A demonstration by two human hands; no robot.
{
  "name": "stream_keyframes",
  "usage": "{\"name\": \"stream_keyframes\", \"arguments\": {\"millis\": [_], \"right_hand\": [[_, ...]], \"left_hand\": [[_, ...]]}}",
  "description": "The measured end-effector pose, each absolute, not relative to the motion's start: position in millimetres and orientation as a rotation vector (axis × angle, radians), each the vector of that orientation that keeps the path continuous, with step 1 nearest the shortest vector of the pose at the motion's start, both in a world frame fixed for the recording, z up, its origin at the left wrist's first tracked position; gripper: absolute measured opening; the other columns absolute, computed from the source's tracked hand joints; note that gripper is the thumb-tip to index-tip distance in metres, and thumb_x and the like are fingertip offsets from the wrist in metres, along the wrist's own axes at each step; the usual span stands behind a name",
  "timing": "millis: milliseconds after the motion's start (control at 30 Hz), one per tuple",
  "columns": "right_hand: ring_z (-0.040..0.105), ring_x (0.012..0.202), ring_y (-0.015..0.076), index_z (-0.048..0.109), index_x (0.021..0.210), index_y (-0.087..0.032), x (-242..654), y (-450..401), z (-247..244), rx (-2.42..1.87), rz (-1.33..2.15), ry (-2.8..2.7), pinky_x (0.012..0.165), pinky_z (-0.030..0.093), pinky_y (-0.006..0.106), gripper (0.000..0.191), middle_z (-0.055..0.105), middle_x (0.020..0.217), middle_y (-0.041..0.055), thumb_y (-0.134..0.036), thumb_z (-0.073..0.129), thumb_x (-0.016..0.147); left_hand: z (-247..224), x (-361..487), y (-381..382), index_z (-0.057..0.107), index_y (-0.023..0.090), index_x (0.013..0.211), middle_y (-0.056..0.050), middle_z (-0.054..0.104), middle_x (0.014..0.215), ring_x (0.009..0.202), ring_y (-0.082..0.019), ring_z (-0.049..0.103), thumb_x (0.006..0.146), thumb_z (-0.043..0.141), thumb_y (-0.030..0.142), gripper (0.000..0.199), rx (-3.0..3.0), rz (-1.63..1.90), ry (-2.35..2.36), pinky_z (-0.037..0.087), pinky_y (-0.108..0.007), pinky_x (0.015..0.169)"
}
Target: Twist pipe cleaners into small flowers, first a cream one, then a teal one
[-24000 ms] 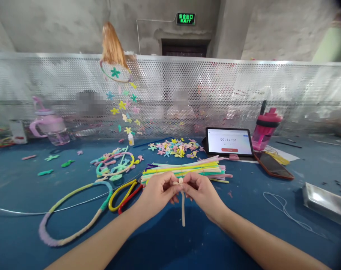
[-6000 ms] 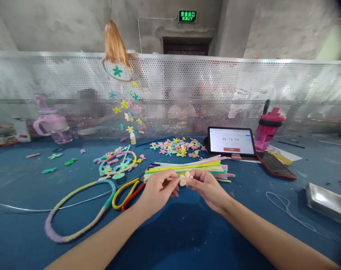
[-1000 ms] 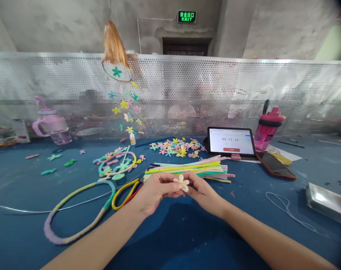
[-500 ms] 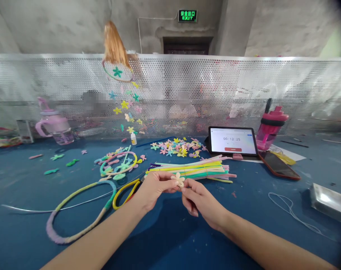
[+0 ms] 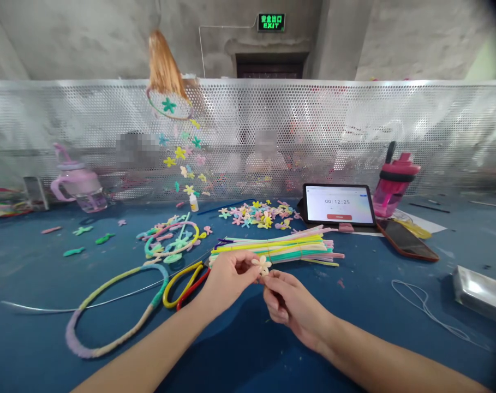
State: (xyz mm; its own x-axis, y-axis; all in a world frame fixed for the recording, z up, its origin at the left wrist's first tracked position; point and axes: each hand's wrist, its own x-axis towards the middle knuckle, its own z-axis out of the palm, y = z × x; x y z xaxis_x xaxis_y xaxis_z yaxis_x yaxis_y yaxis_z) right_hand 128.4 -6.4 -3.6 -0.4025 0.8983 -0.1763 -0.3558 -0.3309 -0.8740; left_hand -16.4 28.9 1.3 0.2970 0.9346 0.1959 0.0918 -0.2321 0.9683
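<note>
Between my hands is a small cream flower bent from fuzzy pipe cleaner [image 5: 261,264]. My left hand [image 5: 230,275] pinches it from the left with thumb and fingertips. From the lower right, my right hand [image 5: 293,299] is closed with thumb and forefinger at the flower's bottom edge, the other fingers curled in. The fingertips partly hide its underside. Just behind the hands lies a bundle of pipe cleaners [image 5: 313,246] in several colours. A tool with yellow and red handles [image 5: 183,279] lies by my left wrist, its head partly covered.
A fuzzy-wrapped hoop [image 5: 73,334] lies front left, a smaller hoop [image 5: 196,232] behind it. Small flowers [image 5: 254,214] are piled at the back, near a glue bottle [image 5: 193,204]. Tablet [image 5: 338,204], phone [image 5: 407,240], pink bottle [image 5: 390,188] and metal box [image 5: 483,295] stand or lie right.
Both hands still hold the flower, which has shifted slightly right and down and tilted a little. My left hand has moved slightly, showing more of the red handle.
</note>
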Motion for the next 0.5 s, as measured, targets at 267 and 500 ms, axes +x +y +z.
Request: {"name": "stream_keyframes", "arguments": {"millis": [267, 500], "right_hand": [[0.027, 0.031, 0.0017, 0.039, 0.063, -0.018, 126.6, -9.6, -1.3, -0.931, 1.872, -0.861, 0.036, 0.013, 0.019, 0.022, 0.045, 0.041, -0.0075, -0.026, 0.055, 0.076], [0.03, 0.032, 0.0008, 0.045, 0.06, -0.015, 126.8, -8.7, 0.4, -0.987, 1.869, -0.788, 0.035, 0.016, 0.016, 0.02, 0.046, 0.043, -0.0058, -0.02, 0.05, 0.078]], "left_hand": [[5.6, -15.7, 22.7, 0.063, 0.016, 0.08, -0.003, 0.065, 0.073, 0.066, -0.016, 0.06, 0.078, 0.054, 0.021, 0.01, 2.056, 1.069, 1.143, 0.047, -0.025, 0.062], [5.6, -16.0, 19.0, 0.063, 0.017, 0.083, -0.004, 0.061, 0.075, 0.067, -0.016, 0.057, 0.08, 0.051, 0.018, 0.013, 2.446, 1.051, 1.148, 0.042, -0.025, 0.063]]}}
